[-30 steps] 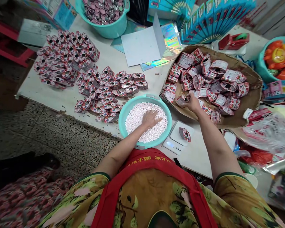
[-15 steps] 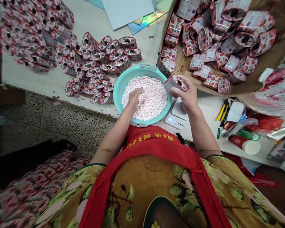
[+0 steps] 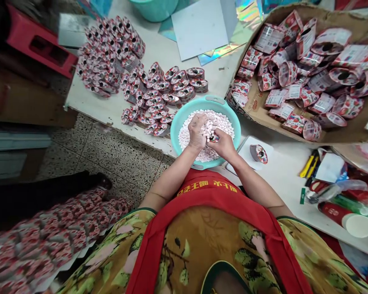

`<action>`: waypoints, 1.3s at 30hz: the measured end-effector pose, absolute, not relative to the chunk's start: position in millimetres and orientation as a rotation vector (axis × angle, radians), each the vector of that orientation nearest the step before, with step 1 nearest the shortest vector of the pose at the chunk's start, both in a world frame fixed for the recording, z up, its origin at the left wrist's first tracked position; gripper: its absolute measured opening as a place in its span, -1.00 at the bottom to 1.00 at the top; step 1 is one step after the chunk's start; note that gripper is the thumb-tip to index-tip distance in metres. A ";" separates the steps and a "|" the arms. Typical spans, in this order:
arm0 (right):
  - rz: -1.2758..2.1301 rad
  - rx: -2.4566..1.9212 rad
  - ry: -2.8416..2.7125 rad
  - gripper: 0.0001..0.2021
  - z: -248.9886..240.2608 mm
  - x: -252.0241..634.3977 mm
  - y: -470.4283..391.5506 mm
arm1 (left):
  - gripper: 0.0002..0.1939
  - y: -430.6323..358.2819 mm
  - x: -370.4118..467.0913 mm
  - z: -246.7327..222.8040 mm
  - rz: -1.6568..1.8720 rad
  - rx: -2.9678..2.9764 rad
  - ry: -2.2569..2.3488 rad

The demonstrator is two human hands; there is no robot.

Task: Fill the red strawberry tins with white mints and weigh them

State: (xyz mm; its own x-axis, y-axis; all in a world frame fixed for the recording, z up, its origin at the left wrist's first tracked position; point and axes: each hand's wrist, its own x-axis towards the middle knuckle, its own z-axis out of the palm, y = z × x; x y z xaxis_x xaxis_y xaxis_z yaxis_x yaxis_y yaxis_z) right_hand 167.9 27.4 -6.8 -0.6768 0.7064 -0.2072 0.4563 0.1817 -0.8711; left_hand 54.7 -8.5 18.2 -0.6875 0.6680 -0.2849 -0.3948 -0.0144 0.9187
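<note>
A turquoise basin (image 3: 175,136) full of small pale pink tablets (image 3: 188,130) is in front of my body. Over it, my left hand (image 3: 198,131) is cupped around a handful of the tablets, tipped toward my right hand. Low over the heap, my right hand (image 3: 223,143) grips a small printed container (image 3: 214,139), mostly hidden by fingers and tablets; its dark opening faces up. To the right, another berry-printed container (image 3: 259,154) rests on the white kitchen scale (image 3: 247,143), apart from both hands.
Many upright containers (image 3: 110,57) crowd the table's left, with a smaller group (image 3: 165,96) beside the basin. At right, a cardboard box (image 3: 254,102) holds more. Yellow cutters (image 3: 308,165) and a red paper cup (image 3: 334,212) lie near it. White sheets (image 3: 199,28) are behind.
My right hand has moved left from the scale to the basin, and a container now sits on the scale. My left hand has lifted tablets from the heap. The view has shifted left.
</note>
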 end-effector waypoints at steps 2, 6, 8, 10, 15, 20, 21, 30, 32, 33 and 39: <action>1.504 -1.127 -2.204 -0.69 -6.0 166.3 28.3 | -0.59 -8.9 53.2 13.8 1.804 0.271 1.552; 1.489 -1.152 -2.180 -0.64 -6.4 166.4 29.9 | -0.56 -5.8 51.7 11.0 1.800 0.220 1.594; 1.482 -1.154 -2.160 -0.64 -6.4 166.0 30.0 | -0.52 -2.9 52.0 10.5 1.790 0.220 1.582; 1.478 -1.158 -2.151 -0.65 -5.8 165.2 30.5 | -0.50 -0.4 52.3 10.0 1.792 0.237 1.560; 1.454 -1.176 -2.173 -0.70 -4.0 164.1 34.4 | -0.50 3.1 51.5 11.6 1.759 0.308 1.565; 1.447 -1.185 -2.138 -0.71 -5.4 164.6 37.6 | -0.46 7.5 52.7 17.1 1.700 0.296 1.571; 1.449 -1.191 -2.131 -0.70 -5.7 164.8 38.0 | -0.45 8.8 53.0 17.6 1.694 0.289 1.569; 1.550 -1.218 -2.072 -0.63 -1.0 173.2 46.5 | -0.40 19.2 57.3 14.7 1.724 0.377 1.576; 1.548 -1.228 -2.056 -0.66 0.1 175.3 48.5 | -0.40 18.5 61.1 16.0 1.675 0.381 1.555; 1.542 -1.227 -2.061 -0.69 0.3 175.9 49.2 | -0.41 18.2 63.2 16.9 1.657 0.379 1.537; 1.500 -1.182 -2.067 -0.78 -2.8 176.1 49.4 | -0.42 19.8 69.4 23.3 1.711 0.369 1.418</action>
